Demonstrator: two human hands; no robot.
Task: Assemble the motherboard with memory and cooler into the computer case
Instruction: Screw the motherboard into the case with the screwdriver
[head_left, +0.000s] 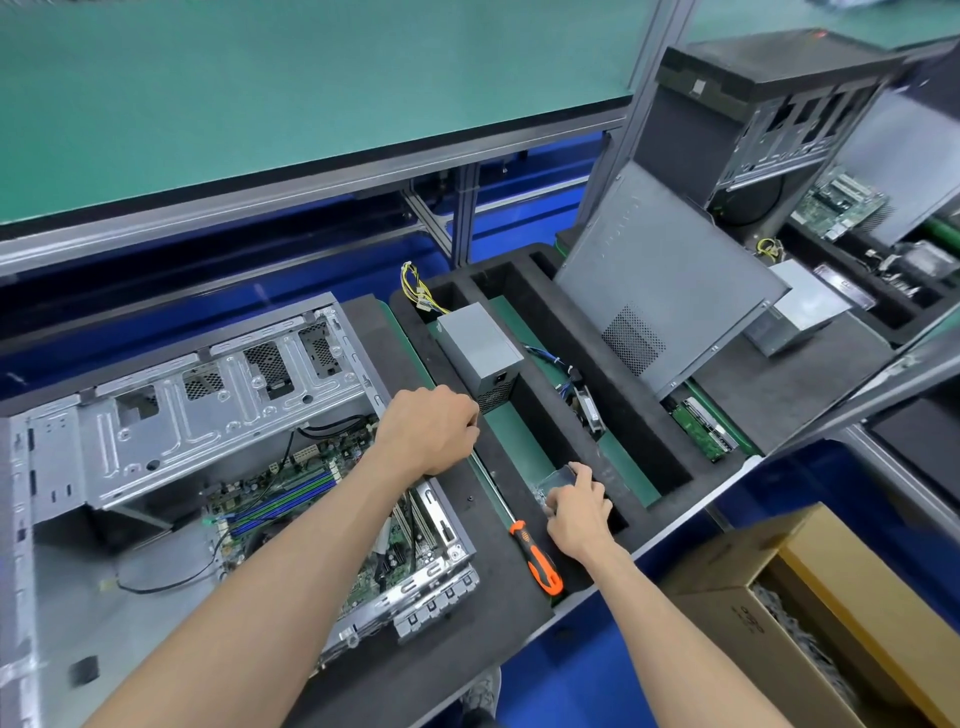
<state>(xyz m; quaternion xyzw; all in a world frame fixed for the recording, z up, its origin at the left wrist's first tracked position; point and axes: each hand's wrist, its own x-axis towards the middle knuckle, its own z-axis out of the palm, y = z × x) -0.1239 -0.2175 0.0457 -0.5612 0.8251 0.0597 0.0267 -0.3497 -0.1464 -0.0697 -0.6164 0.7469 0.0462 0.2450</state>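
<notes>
The open grey computer case (171, 415) lies on its side at the left. Inside it sits the green motherboard (291, 483), with blue memory slots showing. My left hand (431, 431) hovers over the case's right edge with its fingers curled; whether it holds something small I cannot tell. My right hand (576, 506) reaches into a slot of the black foam tray (613, 395) and its fingers close on a small clear plastic box (556, 480). An orange-handled screwdriver (537, 558) lies on the foam between the case and my right hand.
A grey power supply (480, 353) with yellow cables stands in the tray's left slot. A grey side panel (660, 291) leans in the tray, and a drive (706, 428) lies beside it. Another case (769, 119) stands at the back right. Cardboard boxes (810, 623) sit at the lower right.
</notes>
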